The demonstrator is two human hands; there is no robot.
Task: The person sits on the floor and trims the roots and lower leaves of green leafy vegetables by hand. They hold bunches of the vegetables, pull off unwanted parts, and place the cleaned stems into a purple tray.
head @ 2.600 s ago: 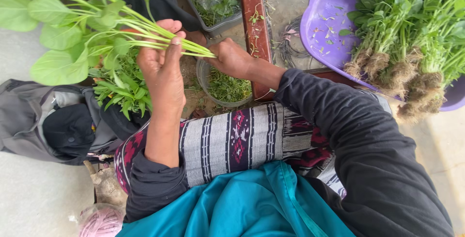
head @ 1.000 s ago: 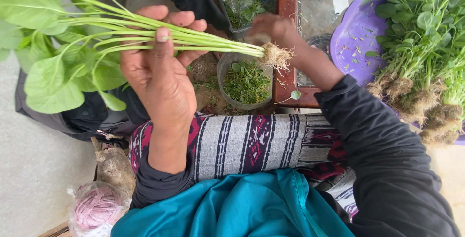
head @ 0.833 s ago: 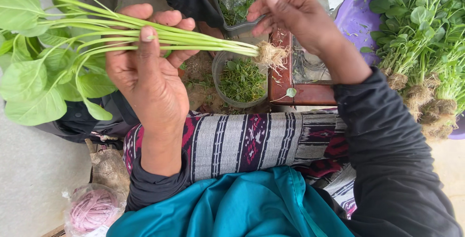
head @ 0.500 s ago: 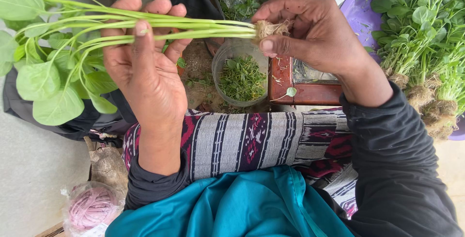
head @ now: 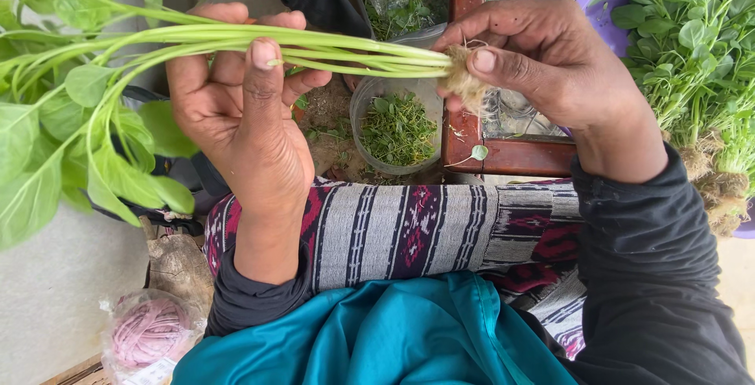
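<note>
My left hand (head: pixel 236 110) grips a bunch of leafy green stalks (head: pixel 141 70) held sideways, thumb pressed over the stems, leaves fanning out to the left. My right hand (head: pixel 543 62) pinches the pale root clump (head: pixel 462 78) at the right end of the same bunch. Both hands hover above a clear round tub (head: pixel 397 121) of small green trimmings.
A purple basin (head: pixel 609 19) at the right holds more leafy plants with soil-caked roots (head: pixel 708 62). A reddish wooden frame (head: pixel 472 145) lies under my right hand. A striped woven cloth (head: pixel 425 228) covers my lap. A bagged pink coil (head: pixel 145 330) sits at lower left.
My right hand rose from the tub and closed on the root end of the bunch. The left hand kept hold and levelled the stalks.
</note>
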